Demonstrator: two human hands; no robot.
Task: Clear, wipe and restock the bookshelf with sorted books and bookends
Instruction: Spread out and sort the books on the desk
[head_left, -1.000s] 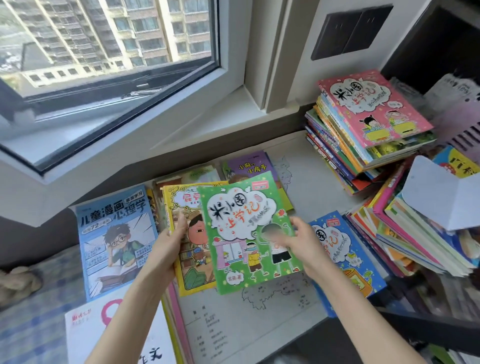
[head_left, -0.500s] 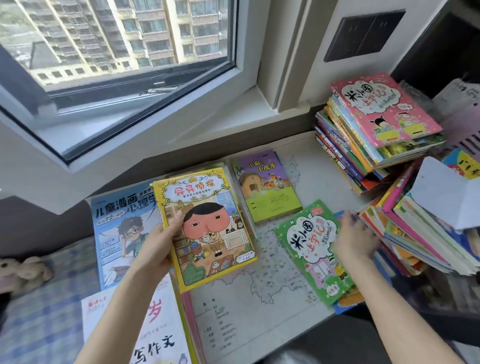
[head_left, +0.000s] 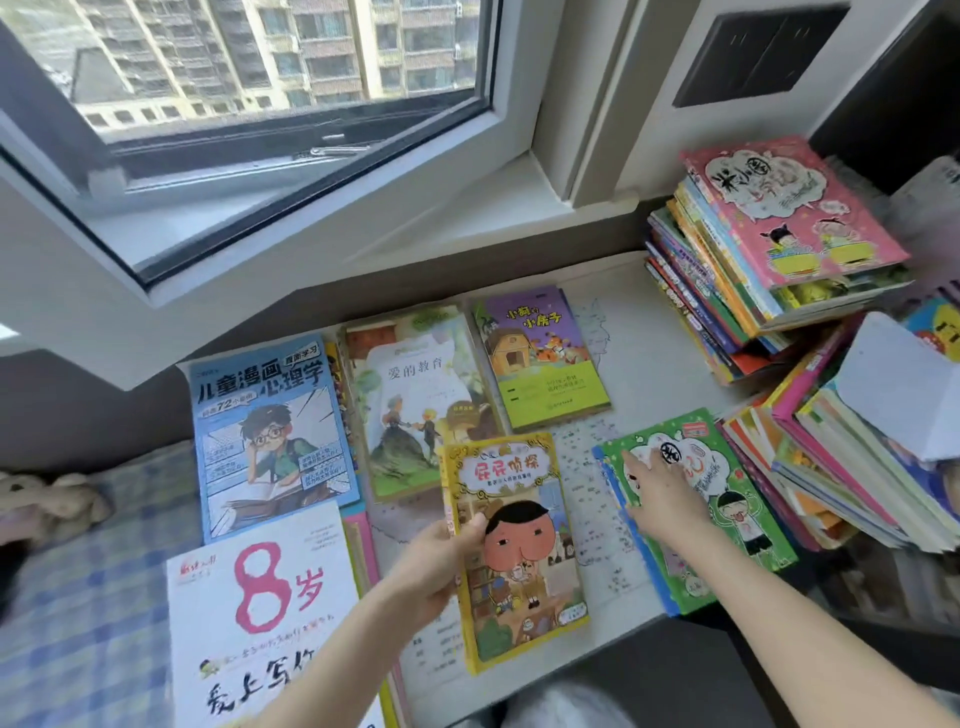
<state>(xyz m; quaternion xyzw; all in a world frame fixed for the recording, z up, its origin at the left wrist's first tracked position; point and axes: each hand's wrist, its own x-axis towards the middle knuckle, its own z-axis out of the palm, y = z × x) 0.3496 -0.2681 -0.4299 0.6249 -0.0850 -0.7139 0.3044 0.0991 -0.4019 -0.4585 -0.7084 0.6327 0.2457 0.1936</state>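
1. Yellow book – a thin paperback with a cartoon face on its cover – is held over the near edge of the table, between the white book marked with a red 8 and the green book. Whether its far end touches the table cannot be told.
2. The grip of the left hand is closed on the yellow book's left long edge, about midway, with the thumb laid over the cover; the fingers underneath are hidden.
3. The right hand is laid flat on the green book with its fingers straight, so nothing is gripped by it.
4. The yellow book is judged light and fairly flexible, and its glossy cover is likely to be slippery. A hold at one corner would probably let it droop or slide.
5. It is best taken along the spine edge near the middle, thumb above and fingers below – much as it is held.
6. Three books are laid face up behind it: a blue comic book, a pale green one and a purple one.
7. A stack topped by a pink book and a slumped pile lie at the right. The slumped pile is judged likely to slide if knocked.
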